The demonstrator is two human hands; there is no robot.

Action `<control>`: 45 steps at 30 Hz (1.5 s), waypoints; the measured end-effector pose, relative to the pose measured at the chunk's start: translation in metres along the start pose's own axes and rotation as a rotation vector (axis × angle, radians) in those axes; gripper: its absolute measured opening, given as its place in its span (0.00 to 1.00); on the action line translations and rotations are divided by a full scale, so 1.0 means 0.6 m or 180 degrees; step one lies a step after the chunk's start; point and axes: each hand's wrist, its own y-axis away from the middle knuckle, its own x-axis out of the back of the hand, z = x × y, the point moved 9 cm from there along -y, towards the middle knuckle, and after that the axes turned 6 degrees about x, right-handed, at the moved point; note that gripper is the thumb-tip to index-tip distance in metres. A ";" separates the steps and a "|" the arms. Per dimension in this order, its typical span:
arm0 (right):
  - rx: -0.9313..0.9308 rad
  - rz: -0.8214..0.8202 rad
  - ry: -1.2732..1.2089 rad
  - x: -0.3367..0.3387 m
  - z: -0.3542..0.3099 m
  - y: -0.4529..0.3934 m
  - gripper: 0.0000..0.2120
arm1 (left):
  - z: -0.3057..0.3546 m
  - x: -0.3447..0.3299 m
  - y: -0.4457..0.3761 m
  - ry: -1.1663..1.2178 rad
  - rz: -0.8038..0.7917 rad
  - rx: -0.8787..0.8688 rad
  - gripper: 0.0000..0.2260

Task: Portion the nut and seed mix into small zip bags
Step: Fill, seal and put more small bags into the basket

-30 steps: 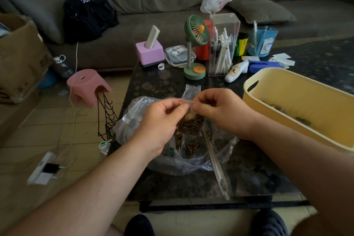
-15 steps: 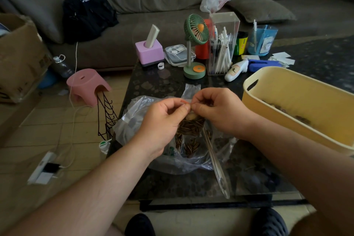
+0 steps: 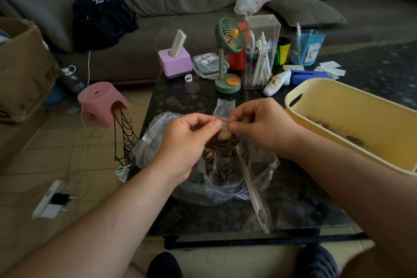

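A small zip bag (image 3: 222, 142) filled with striped seeds and a few pale nuts hangs between my hands above the dark table. My left hand (image 3: 187, 142) pinches the left end of its red zip strip with thumb and forefinger. The right end of the same strip is pinched by my right hand (image 3: 259, 126). Under the bag lies a large crumpled clear plastic bag (image 3: 158, 140) with more seeds and small bags (image 3: 223, 172) in it. A yellow tub (image 3: 352, 117) at the right holds a thin layer of nut and seed mix.
A long clear strip of plastic (image 3: 255, 194) lies across the table toward its front edge. At the back stand a green desk fan (image 3: 228, 56), a clear pen box (image 3: 259, 52), a pink tissue holder (image 3: 174, 62) and a blue cup (image 3: 306, 47). A pink stool (image 3: 101, 101) sits on the floor at left.
My two hands have drawn slightly apart along the bag's top, so a short stretch of the red zip strip now shows between them.
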 end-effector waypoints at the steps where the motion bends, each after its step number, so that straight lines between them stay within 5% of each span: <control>1: -0.0005 -0.0056 -0.0046 -0.001 0.001 0.001 0.04 | -0.001 -0.001 0.000 0.0004 -0.0007 0.0012 0.04; 6: -0.0081 -0.0419 -0.0574 -0.021 0.003 0.012 0.04 | -0.004 -0.006 0.003 0.0068 -0.0191 0.0173 0.04; 15: -0.1140 0.0417 -0.2767 -0.023 0.054 0.017 0.03 | -0.034 -0.038 0.009 0.0762 -0.0695 0.1056 0.19; 22: -0.1419 -0.1038 -0.2055 -0.076 0.054 0.050 0.09 | -0.023 -0.015 -0.006 0.0908 -0.0216 0.0640 0.12; 29: -0.1111 -0.0772 -0.2374 -0.072 0.038 0.037 0.17 | -0.005 -0.012 -0.001 0.0182 0.0008 0.0228 0.15; 35: -0.1057 -0.0317 -0.2386 -0.063 0.050 0.028 0.11 | -0.021 -0.024 -0.002 0.0652 -0.0191 0.0565 0.23; 41: -0.1238 -0.0402 -0.2716 -0.069 0.054 0.030 0.20 | -0.027 -0.025 -0.004 0.0452 -0.0175 0.0593 0.11; 45: -0.1309 -0.0269 -0.2631 -0.067 0.060 0.027 0.09 | -0.024 -0.028 -0.001 0.0497 -0.0125 0.0542 0.09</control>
